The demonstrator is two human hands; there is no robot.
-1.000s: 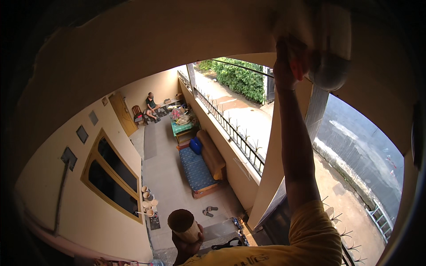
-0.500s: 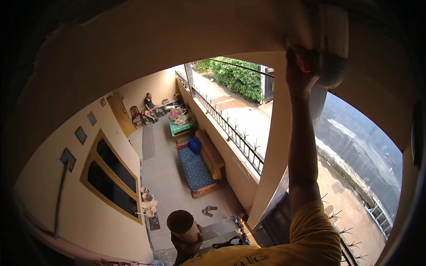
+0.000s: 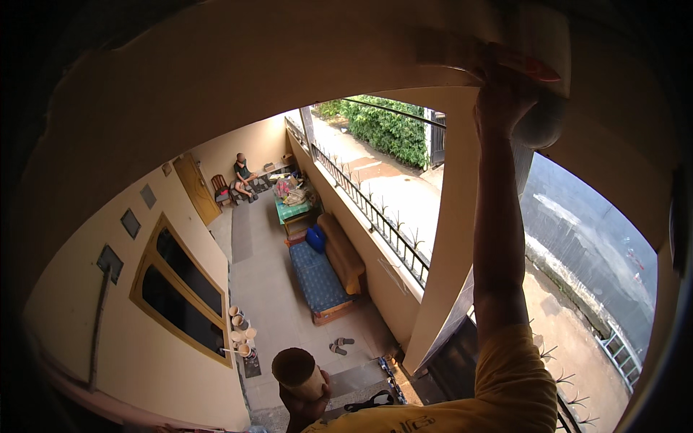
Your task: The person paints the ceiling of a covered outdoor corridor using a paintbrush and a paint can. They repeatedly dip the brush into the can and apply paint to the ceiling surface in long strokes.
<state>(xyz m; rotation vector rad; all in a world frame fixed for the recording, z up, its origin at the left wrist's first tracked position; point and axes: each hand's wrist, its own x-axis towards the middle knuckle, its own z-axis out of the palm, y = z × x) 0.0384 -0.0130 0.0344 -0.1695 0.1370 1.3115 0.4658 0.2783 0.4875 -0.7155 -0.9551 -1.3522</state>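
Raised high at the upper right, my right hand (image 3: 505,101) is closed round the red handle (image 3: 538,70) of a paintbrush. Its brush end (image 3: 444,52) points left against the beige overhead surface (image 3: 289,58) and is smeared by motion. Low in the middle, my left hand (image 3: 310,404) grips a round, paint-stained cup (image 3: 294,368), held with its mouth upward. The inside looks brown; how full it is I cannot tell. Just behind the right hand hangs a rounded white and grey fixture (image 3: 543,123).
Below lie a blue-covered bench (image 3: 321,281), a brown bolster (image 3: 339,249), sandals (image 3: 339,345) and a green table (image 3: 292,209) with cloths. Pots (image 3: 242,335) stand by the window (image 3: 180,289). Another person (image 3: 244,173) sits far back. A spiked railing (image 3: 375,209) tops the low wall.
My right hand has shifted slightly right, and the brush has swung from pointing up to pointing left. My left hand with the cup has barely moved.
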